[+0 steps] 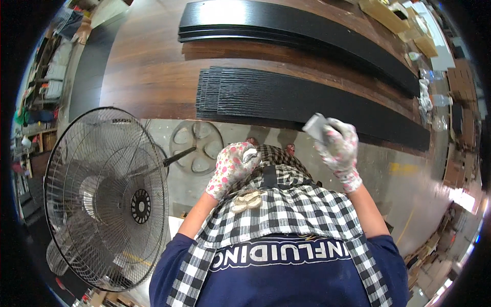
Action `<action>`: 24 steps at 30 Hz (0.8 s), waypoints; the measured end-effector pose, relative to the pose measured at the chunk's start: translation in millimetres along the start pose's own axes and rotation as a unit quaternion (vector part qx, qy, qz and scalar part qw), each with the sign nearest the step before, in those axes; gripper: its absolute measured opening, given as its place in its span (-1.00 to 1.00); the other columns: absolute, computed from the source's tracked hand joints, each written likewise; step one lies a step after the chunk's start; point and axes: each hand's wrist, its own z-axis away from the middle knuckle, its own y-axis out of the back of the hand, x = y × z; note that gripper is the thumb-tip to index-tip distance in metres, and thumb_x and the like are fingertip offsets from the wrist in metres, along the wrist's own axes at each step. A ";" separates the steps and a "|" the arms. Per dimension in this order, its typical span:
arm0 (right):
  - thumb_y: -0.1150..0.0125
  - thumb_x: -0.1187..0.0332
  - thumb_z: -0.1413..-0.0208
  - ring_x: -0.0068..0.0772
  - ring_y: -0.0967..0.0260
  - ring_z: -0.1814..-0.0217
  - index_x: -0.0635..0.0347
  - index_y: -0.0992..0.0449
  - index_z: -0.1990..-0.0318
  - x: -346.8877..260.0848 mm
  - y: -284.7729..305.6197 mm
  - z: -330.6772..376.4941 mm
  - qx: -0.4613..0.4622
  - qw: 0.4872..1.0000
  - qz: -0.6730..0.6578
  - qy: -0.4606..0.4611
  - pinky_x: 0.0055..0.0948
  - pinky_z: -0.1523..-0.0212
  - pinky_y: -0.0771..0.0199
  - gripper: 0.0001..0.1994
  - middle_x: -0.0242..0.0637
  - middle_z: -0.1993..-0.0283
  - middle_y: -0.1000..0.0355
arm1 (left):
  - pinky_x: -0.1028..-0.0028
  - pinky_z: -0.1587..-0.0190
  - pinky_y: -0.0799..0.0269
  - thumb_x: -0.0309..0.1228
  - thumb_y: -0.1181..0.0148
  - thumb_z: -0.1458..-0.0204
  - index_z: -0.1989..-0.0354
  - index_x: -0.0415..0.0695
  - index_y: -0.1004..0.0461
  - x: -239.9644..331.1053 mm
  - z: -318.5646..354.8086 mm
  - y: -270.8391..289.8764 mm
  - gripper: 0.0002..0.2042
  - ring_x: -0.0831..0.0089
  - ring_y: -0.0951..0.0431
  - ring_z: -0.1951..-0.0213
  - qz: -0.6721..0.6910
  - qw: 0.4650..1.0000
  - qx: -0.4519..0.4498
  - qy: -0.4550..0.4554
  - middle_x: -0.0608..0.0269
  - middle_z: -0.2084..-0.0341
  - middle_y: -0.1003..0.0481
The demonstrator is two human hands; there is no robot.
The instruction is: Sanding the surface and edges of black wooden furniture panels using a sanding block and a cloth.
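Observation:
My right hand [338, 151], in a flower-patterned glove, grips a small grey rectangular block [316, 127] just off the near edge of the table. My left hand [232, 169], gloved alike, is closed in front of my checked apron. Something small and whitish [249, 154] shows at its fingers, too small to name. Beyond my hands, a near stack of black grooved boards [286, 94] lies along the table edge, its left ends stepped. A second stack of smoother black boards [291, 23] lies farther back.
The brown wood-grain table [148, 77] spans the far side. A large caged fan [107, 199] stands at my left, beside a round metal base [197, 148] on the floor. Plastic bottles [441, 101] and cardboard boxes [463, 82] are at the far right.

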 end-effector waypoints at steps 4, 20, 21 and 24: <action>-0.40 0.24 0.17 -0.19 -0.35 0.03 0.15 -0.48 0.18 -66.3 -50.5 -59.0 -0.027 0.996 -0.074 0.048 -0.18 0.06 -0.36 -0.62 -0.23 0.03 -0.41 | 0.16 0.19 -0.44 -0.19 -0.25 0.10 0.32 -0.14 -0.55 8.6 -8.2 -2.3 -0.71 0.06 -0.55 0.28 0.005 0.998 0.027 -0.062 0.00 0.36 -0.56; -0.32 0.16 0.05 -0.19 -0.34 0.02 0.06 -0.49 0.09 1.4 -9.2 4.2 0.077 0.991 0.029 -0.109 -0.18 0.02 -0.36 -0.64 -0.20 0.04 -0.40 | 0.30 0.26 -0.43 -0.32 -0.31 0.26 0.34 -0.04 -0.55 72.4 -32.7 17.9 -0.76 0.21 -0.50 0.34 0.056 0.946 -0.020 -0.318 0.22 0.45 -0.50; -0.32 0.15 0.05 -0.19 -0.35 0.02 0.06 -0.48 0.08 -5.9 -14.6 0.6 0.037 0.994 0.046 -0.093 -0.17 0.02 -0.35 -0.62 -0.21 0.03 -0.40 | 0.30 0.27 -0.42 -0.34 -0.31 0.26 0.35 -0.04 -0.55 76.8 -36.8 17.9 -0.77 0.22 -0.50 0.36 0.048 0.939 0.023 -0.340 0.23 0.46 -0.50; -0.35 0.15 0.08 -0.17 -0.35 0.03 0.05 -0.48 0.08 18.7 3.7 22.7 0.046 0.987 0.106 -0.108 -0.15 0.02 -0.35 -0.60 -0.21 0.02 -0.40 | 0.33 0.32 -0.40 -0.53 -0.31 0.22 0.37 -0.15 -0.53 90.1 -47.8 23.9 -0.82 0.24 -0.51 0.39 0.006 0.917 0.126 -0.378 0.19 0.47 -0.53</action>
